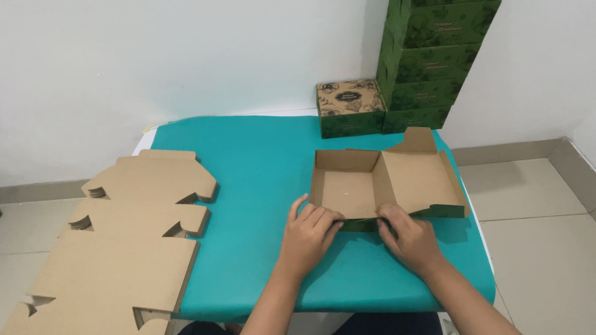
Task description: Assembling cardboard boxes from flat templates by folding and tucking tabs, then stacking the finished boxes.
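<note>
While a stack of flat brown cardboard blanks (110, 260) lies unfolded at the left, overhanging the edge of the teal-covered table (253, 165), both hands work at the near wall of a half-formed box (382, 180) in the middle of the cloth. The left hand (309, 233) curls over that front edge, fingers pressing the flap down. Just beside it, the right hand (411, 237) pinches the same edge, thumb and fingers closed on the cardboard. As I judge it, the step in hand is folding the front wall inward; the next move calls for tucking that flap firmly so the side walls stay upright. Farther right, against the wall, one finished box (351, 107) sits beside a tall stack of green boxes (440, 31).
</note>
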